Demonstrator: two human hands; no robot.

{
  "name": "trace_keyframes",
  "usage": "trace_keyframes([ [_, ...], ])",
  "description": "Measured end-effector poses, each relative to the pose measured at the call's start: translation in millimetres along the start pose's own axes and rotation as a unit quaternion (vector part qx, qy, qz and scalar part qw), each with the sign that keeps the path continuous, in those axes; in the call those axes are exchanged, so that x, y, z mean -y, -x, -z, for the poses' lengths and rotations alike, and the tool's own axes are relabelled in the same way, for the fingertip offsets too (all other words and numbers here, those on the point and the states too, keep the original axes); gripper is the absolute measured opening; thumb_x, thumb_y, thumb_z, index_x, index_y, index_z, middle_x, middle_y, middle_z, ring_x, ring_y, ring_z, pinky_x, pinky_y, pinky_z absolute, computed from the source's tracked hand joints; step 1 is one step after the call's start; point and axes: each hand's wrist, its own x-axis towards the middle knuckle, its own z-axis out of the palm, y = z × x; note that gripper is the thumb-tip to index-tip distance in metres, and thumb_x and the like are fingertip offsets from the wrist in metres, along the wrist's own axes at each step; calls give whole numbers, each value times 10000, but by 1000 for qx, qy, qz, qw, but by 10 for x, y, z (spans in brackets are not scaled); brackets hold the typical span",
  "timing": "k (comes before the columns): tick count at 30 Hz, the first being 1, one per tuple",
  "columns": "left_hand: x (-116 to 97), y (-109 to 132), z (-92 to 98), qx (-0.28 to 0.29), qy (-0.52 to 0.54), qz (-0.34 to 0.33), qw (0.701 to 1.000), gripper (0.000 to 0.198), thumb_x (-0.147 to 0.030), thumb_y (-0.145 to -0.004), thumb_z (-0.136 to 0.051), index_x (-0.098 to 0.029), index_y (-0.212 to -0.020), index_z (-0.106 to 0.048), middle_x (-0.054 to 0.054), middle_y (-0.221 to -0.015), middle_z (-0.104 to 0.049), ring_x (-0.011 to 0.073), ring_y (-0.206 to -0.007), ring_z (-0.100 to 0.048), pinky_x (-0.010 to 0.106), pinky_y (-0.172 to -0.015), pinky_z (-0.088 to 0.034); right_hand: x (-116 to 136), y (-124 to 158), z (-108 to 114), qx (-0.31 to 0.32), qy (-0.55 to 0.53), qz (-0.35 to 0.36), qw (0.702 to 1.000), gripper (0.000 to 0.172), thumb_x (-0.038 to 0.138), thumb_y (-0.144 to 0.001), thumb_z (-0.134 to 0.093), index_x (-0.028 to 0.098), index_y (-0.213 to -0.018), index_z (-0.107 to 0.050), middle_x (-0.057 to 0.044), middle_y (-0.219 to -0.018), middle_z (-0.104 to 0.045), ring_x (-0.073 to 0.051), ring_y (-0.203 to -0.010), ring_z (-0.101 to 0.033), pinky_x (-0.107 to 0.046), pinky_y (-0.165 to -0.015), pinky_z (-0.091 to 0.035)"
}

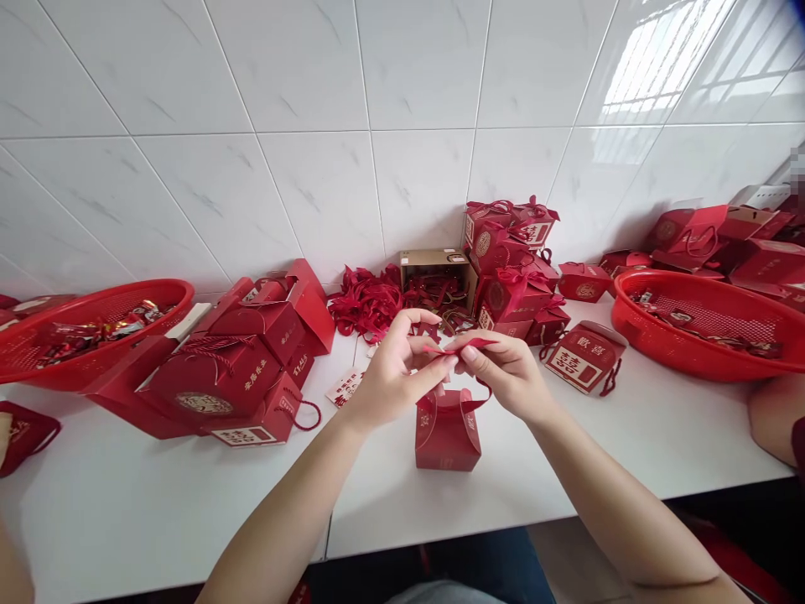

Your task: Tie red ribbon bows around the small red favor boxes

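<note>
A small red gift box [448, 445] stands upright on the white table, right below my hands. Red ribbon [479, 396] loops from the box's top up to my fingers. My left hand [402, 369] pinches the ribbon between thumb and fingertips, its index finger arched above. Close against it, my right hand [503, 373] also pinches the ribbon, fingertips nearly meeting the left ones. Just where the ribbon crosses between the fingers is partly hidden. Behind my hands lie a heap of loose red ribbons [368, 302] and an open cardboard box [433, 258] with dark red cords inside.
Several red gift boxes [220, 377] are piled at left, others [516, 294] stacked behind right. One box [586, 356] sits apart. Red plastic baskets [157, 289] [679, 352] with wrapped items flank the table. Another person's arm [776, 415] rests at right. A tiled wall [302, 168] rises behind.
</note>
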Motion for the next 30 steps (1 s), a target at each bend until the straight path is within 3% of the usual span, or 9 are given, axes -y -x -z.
trace_keyframes([
  [2,17,5,70,37,61,37,997,331,-233,-811,-685,-240,-1093,-511,-49,-700,-614,133,-629,-644,246,-598,-505,-61,8,96,29,38,64,997,217,342,-971,-524,227,-936,-705,-23,-770,-678,-150,-694,-630,-290,-617,-532],
  [6,38,0,147,-8,139,94,986,211,-195,-796,-688,-214,-973,-574,-36,-706,-574,118,-643,-602,212,-562,-471,-101,12,272,113,214,222,945,256,193,-988,-453,259,-1064,-689,-59,-937,-717,-203,-869,-622,-390,-769,-528],
  [10,64,11,119,7,169,114,979,204,-188,-810,-676,-206,-994,-591,-10,-760,-619,139,-730,-634,254,-662,-528,-116,44,326,89,360,284,884,274,120,-945,-514,262,-1112,-679,-67,-1005,-732,-232,-948,-595,-406,-783,-533],
  [14,128,35,37,13,135,78,988,214,-255,-865,-618,-226,-1074,-581,4,-780,-665,165,-813,-671,294,-743,-553,-166,70,281,58,390,300,869,277,128,-909,-594,273,-1130,-678,-57,-995,-739,-233,-946,-614,-388,-774,-547],
  [17,184,54,-3,-51,-38,-33,997,240,-327,-920,-538,-214,-1128,-573,23,-755,-685,170,-754,-680,306,-730,-553,-173,120,220,10,344,286,894,322,100,-911,-552,272,-1151,-679,-73,-1053,-730,-241,-991,-635,-405,-814,-551],
  [20,264,115,95,-198,-275,-197,920,169,-301,-869,-609,-200,-1001,-578,9,-731,-675,138,-652,-651,255,-654,-523,-173,314,232,-115,275,183,937,287,115,-915,-527,261,-1092,-700,-83,-1078,-712,-246,-997,-658,-402,-830,-536],
  [22,365,213,281,-268,-360,-229,864,175,-258,-820,-657,-209,-923,-525,-41,-642,-608,109,-575,-594,223,-603,-486,-219,560,335,-208,257,68,941,173,184,-913,-558,237,-957,-717,-63,-964,-718,-239,-918,-673,-363,-784,-526],
  [26,742,565,801,-327,-468,-96,815,209,-196,-794,-610,-230,-915,-444,-117,-540,-409,81,-475,-428,196,-560,-412,-460,1244,703,-287,315,-173,888,265,369,-876,-590,198,-677,-627,0,-620,-600,-182,-610,-587,-284,-571,-447],
  [30,1182,892,1083,-243,-506,17,827,113,-185,-800,-530,-232,-863,-450,-109,-527,-361,100,-457,-416,206,-523,-386,-738,1759,951,-212,355,-333,847,322,461,-848,-541,194,-707,-653,-30,-656,-635,-221,-649,-613,-312,-574,-465],
])
